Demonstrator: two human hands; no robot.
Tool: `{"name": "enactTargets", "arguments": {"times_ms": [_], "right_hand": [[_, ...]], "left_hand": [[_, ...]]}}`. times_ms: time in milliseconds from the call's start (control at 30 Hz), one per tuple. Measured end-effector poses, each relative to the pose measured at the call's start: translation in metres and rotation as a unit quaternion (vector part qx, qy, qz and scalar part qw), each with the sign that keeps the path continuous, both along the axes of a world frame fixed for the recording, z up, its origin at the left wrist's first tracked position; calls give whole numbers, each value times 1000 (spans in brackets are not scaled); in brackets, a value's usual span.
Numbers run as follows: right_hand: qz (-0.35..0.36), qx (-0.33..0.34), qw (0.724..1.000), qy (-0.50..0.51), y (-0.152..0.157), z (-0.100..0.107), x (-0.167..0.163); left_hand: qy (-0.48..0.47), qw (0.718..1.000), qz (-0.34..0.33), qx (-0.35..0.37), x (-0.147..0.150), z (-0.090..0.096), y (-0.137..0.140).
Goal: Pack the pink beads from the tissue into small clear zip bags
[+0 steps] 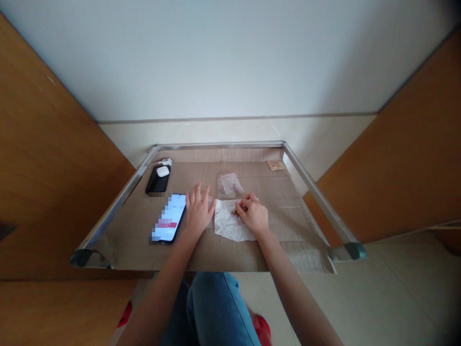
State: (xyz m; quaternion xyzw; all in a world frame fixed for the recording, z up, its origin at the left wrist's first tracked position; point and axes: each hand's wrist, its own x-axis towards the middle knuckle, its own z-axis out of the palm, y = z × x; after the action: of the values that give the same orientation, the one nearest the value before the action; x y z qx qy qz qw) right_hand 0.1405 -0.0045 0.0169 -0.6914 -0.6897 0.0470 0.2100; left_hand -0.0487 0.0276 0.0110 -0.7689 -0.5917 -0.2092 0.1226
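Note:
My left hand (197,210) lies flat with its fingers spread, between the lit phone (172,218) and a white tissue (230,228). Part of a clear plastic bag shows beside and under that hand. Over the tissue, my right hand (253,214) has its fingers curled and pinched together, close to several small reddish-brown pieces (235,213). Whatever sits between those fingertips is too small to make out. Just beyond the tissue rests a small clear zip bag (229,184) with a few pinkish bits in it.
A cardboard-covered board (288,230) with a raised metal frame (219,145) stands against the wall. At its back left are a black phone-like slab (153,185), a white earbud case (163,171) and a white charger (166,162). A brown paper piece (275,166) lies back right.

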Motion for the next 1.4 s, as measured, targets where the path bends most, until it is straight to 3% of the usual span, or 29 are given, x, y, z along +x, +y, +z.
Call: {"name": "enactTargets", "arguments": {"times_ms": [400,600,700,933,1133,1267,1333,1400], "right_hand": [[-10,35,999,39,-1,1,0],[-25,71,993,91,1,3,3],[-27,84,990,111,3,4,5],[-32,92,986,132,4,2,6],[-30,93,985,139,4,2,7],[-35,88,982,164,5,3,7],[-37,91,973,207,6,3,7],[-35,96,955,280,9,1,9]], "left_hand": [[-28,999,-18,-25,4,12,-4],[-21,995,-90,-37,27,25,6],[-8,990,-122,-64,43,21,17],[29,992,-107,-60,59,6,26],[43,991,-101,-71,64,9,24],[-20,994,-83,-62,65,19,20],[-104,990,-84,-51,65,24,18],[-241,963,-111,-50,65,27,16]]}}
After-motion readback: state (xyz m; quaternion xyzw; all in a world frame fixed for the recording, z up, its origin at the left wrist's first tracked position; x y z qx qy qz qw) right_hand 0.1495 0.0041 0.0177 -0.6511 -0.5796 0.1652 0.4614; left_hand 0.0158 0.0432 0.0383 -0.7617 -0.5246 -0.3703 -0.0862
